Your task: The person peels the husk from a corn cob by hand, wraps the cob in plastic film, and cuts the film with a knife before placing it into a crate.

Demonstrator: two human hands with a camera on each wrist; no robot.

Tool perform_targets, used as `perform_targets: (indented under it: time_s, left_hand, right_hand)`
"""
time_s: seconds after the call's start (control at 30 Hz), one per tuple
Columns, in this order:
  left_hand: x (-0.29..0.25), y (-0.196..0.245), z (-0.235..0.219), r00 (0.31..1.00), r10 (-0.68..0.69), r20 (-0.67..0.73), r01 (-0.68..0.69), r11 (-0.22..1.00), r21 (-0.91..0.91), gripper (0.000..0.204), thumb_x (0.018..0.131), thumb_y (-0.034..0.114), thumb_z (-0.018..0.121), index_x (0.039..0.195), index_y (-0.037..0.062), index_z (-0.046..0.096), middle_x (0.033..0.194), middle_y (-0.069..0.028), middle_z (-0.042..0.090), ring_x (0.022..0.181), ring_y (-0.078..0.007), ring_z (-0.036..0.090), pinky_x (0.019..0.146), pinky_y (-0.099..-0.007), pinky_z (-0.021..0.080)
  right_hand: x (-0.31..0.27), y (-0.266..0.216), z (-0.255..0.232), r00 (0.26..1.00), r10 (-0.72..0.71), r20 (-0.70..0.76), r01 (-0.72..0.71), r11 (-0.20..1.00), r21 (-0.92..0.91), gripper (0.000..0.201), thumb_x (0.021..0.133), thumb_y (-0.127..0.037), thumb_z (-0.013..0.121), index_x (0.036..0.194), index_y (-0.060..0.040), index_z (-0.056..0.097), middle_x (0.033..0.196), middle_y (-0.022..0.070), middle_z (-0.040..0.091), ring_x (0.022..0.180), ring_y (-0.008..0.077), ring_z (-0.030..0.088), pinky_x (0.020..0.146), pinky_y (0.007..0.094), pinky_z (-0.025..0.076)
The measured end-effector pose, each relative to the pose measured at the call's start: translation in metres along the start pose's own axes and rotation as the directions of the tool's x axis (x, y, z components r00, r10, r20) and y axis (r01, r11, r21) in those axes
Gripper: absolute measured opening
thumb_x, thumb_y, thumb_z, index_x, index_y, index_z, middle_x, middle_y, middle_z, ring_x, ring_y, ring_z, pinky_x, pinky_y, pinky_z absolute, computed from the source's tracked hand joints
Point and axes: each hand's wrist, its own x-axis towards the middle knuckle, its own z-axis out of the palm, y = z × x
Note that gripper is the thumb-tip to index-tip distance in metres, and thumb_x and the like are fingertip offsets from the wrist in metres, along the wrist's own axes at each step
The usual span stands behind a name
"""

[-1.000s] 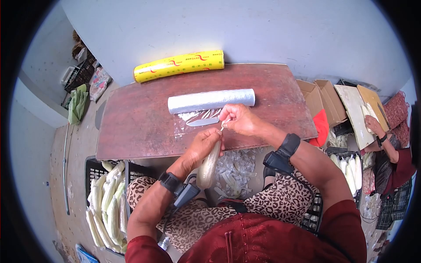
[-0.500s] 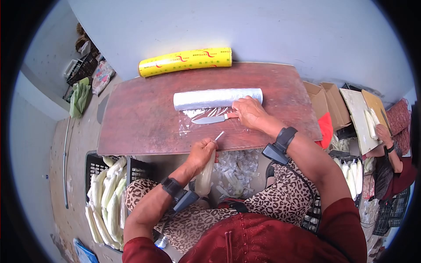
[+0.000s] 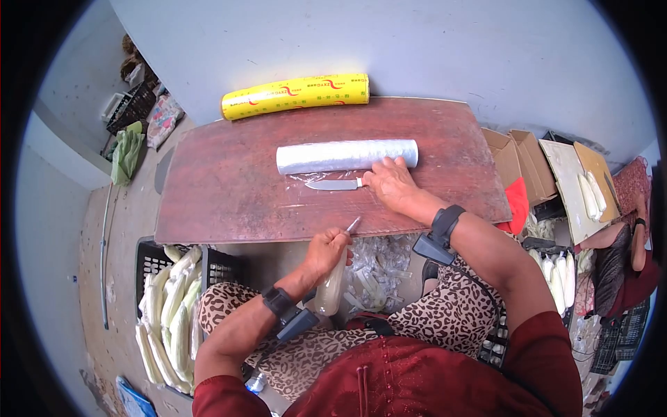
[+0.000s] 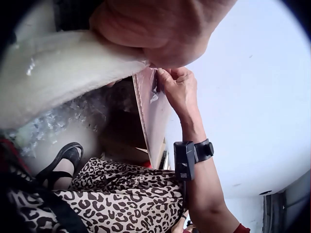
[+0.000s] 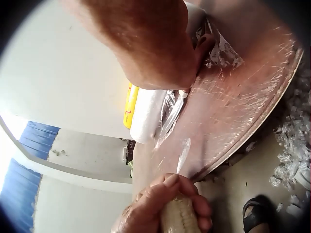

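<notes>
My left hand [image 3: 328,251] grips a long pale vegetable [image 3: 330,290] wrapped in clear film, below the table's front edge. A twisted tail of film [image 3: 353,225] sticks up above the fist. In the left wrist view, the vegetable [image 4: 53,73] looks smooth, whitish green and glossy. My right hand [image 3: 397,187] rests on the table, fingertips right at a roll of clear film [image 3: 333,157]. A loose film edge [image 5: 223,53] shows beside its finger in the right wrist view. The knife [image 3: 333,185] lies in front of the roll, its handle mostly hidden under my right hand.
A yellow printed film roll [image 3: 295,96] lies at the table's back edge. Pale vegetables fill a black crate [image 3: 221,264] at my left. Crumpled film [image 3: 379,274] lies under the table. Cardboard boxes [image 3: 514,163] stand right, near another person [image 3: 636,257].
My right hand has left the film tail and gone to the table by the roll and knife. The knife has shifted slightly back, with less film spread before the roll. My left hand keeps its hold.
</notes>
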Motion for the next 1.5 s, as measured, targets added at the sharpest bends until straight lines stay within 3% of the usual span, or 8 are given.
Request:
perform_targets:
  time_s: [0.63, 0.93, 1.03, 1.13, 1.23, 1.33, 1.43, 1.5]
  left_hand:
    - [-0.003, -0.017, -0.001, 0.996, -0.058, -0.075, 0.053, 0.997, -0.064, 0.026, 0.095, 0.025, 0.052, 0.087, 0.0006, 0.058, 0.072, -0.0112, 0.060, 0.060, -0.0195, 0.060, 0.056, -0.0314, 0.052]
    - [-0.002, -0.024, 0.001, 0.994, 0.001, -0.112, -0.010, 0.996, -0.084, 0.026, 0.095, 0.023, 0.051, 0.086, 0.0004, 0.058, 0.072, -0.0111, 0.060, 0.061, -0.0188, 0.059, 0.056, -0.0309, 0.052]
    - [-0.002, -0.026, 0.002, 0.992, -0.012, -0.127, 0.000, 0.995, -0.098, 0.026, 0.095, 0.023, 0.051, 0.086, 0.0002, 0.058, 0.072, -0.0110, 0.059, 0.060, -0.0188, 0.059, 0.057, -0.0310, 0.052]
    - [-0.002, -0.026, 0.003, 0.989, -0.016, -0.150, 0.002, 0.996, -0.094, 0.025, 0.094, 0.022, 0.051, 0.086, -0.0001, 0.058, 0.071, -0.0110, 0.059, 0.059, -0.0189, 0.059, 0.056, -0.0316, 0.052]
    - [-0.002, -0.025, 0.006, 0.981, -0.019, -0.193, -0.002, 0.994, -0.107, 0.022, 0.092, 0.019, 0.050, 0.086, -0.0005, 0.057, 0.070, -0.0111, 0.059, 0.058, -0.0191, 0.058, 0.055, -0.0321, 0.050]
    - [-0.001, -0.027, 0.009, 0.973, -0.007, -0.229, -0.024, 0.991, -0.132, 0.020, 0.090, 0.018, 0.049, 0.085, -0.0006, 0.057, 0.069, -0.0112, 0.059, 0.058, -0.0193, 0.058, 0.054, -0.0323, 0.049]
    - [-0.001, -0.028, 0.010, 0.969, 0.013, -0.248, -0.048, 0.990, -0.136, 0.020, 0.089, 0.018, 0.049, 0.085, -0.0003, 0.057, 0.069, -0.0112, 0.059, 0.058, -0.0195, 0.058, 0.054, -0.0321, 0.048]
    - [-0.001, -0.028, 0.012, 0.966, 0.014, -0.259, -0.048, 0.991, -0.126, 0.020, 0.089, 0.017, 0.049, 0.085, -0.0001, 0.057, 0.069, -0.0112, 0.059, 0.058, -0.0195, 0.058, 0.054, -0.0320, 0.048]
  right_hand:
    - [-0.008, -0.007, 0.001, 0.992, 0.010, 0.124, -0.015, 0.999, 0.037, 0.009, 0.089, -0.009, 0.049, 0.093, -0.0091, 0.057, 0.094, 0.0099, 0.054, 0.095, 0.0277, 0.051, 0.080, 0.0439, 0.034]
    - [-0.022, -0.017, -0.014, 0.985, -0.068, 0.161, 0.068, 0.998, 0.002, 0.011, 0.087, -0.010, 0.052, 0.096, -0.0077, 0.058, 0.098, 0.0124, 0.059, 0.095, 0.0292, 0.056, 0.080, 0.0468, 0.036]
    - [-0.033, -0.018, -0.026, 0.974, -0.112, 0.199, 0.097, 0.992, 0.080, 0.010, 0.087, -0.009, 0.053, 0.095, -0.0048, 0.057, 0.097, 0.0143, 0.059, 0.096, 0.0327, 0.057, 0.078, 0.0478, 0.040]
    - [-0.041, -0.015, -0.032, 0.953, -0.079, 0.293, 0.006, 0.970, 0.241, 0.010, 0.087, -0.005, 0.052, 0.095, -0.0001, 0.049, 0.095, 0.0217, 0.059, 0.091, 0.0416, 0.058, 0.074, 0.0488, 0.044]
    - [-0.037, -0.023, -0.059, 0.877, 0.090, 0.471, -0.238, 0.935, 0.264, 0.014, 0.089, -0.003, 0.050, 0.098, 0.0015, 0.042, 0.093, 0.0275, 0.061, 0.086, 0.0484, 0.059, 0.070, 0.0507, 0.048]
    - [-0.047, -0.022, -0.055, 0.976, -0.045, 0.212, -0.062, 0.879, 0.472, 0.018, 0.090, -0.004, 0.051, 0.100, -0.0001, 0.036, 0.090, 0.0294, 0.062, 0.084, 0.0501, 0.059, 0.068, 0.0524, 0.047]
    - [-0.051, -0.038, -0.054, 0.973, -0.073, 0.221, -0.061, 0.835, 0.546, 0.017, 0.091, -0.005, 0.051, 0.100, -0.0013, 0.036, 0.085, 0.0272, 0.062, 0.081, 0.0489, 0.060, 0.065, 0.0522, 0.046]
    - [-0.055, -0.052, -0.060, 0.964, -0.083, 0.252, -0.054, 0.869, 0.492, 0.017, 0.092, -0.008, 0.050, 0.097, 0.0013, 0.036, 0.078, 0.0270, 0.060, 0.075, 0.0485, 0.060, 0.061, 0.0511, 0.046]
